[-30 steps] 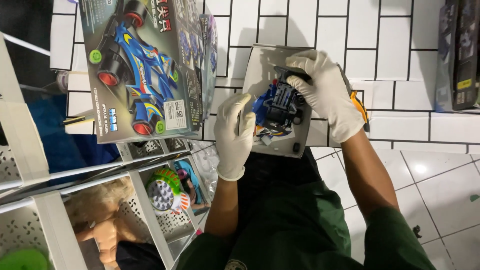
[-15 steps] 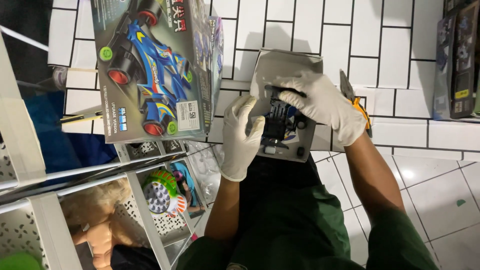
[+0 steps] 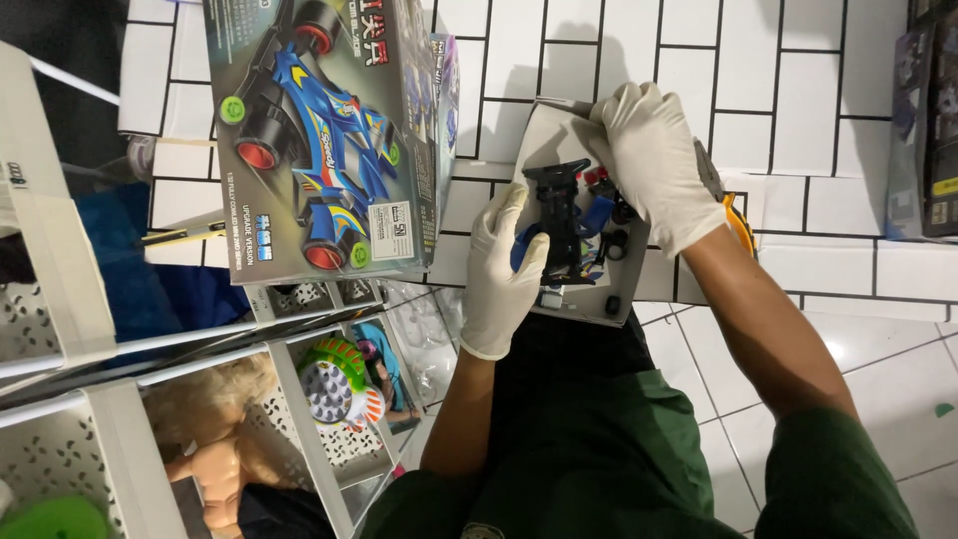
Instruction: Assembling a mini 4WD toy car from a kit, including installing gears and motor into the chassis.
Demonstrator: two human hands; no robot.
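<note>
Gloved left hand [image 3: 506,269] fingers curled around black toy car chassis [image 3: 559,225], gloved right hand [image 3: 654,165] fingers cupped over its far side, above grey tray [image 3: 559,135]

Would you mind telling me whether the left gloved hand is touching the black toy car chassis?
Touching. The head view shows the left hand with its fingers wrapped against the side of the black toy car chassis, no gap between them.

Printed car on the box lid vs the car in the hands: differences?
The printed car has a full blue body shell; the toy car shows a bare black chassis with blue parts. The printed car has big black wheels; none are plain on the toy car. Both are racing cars.
</note>
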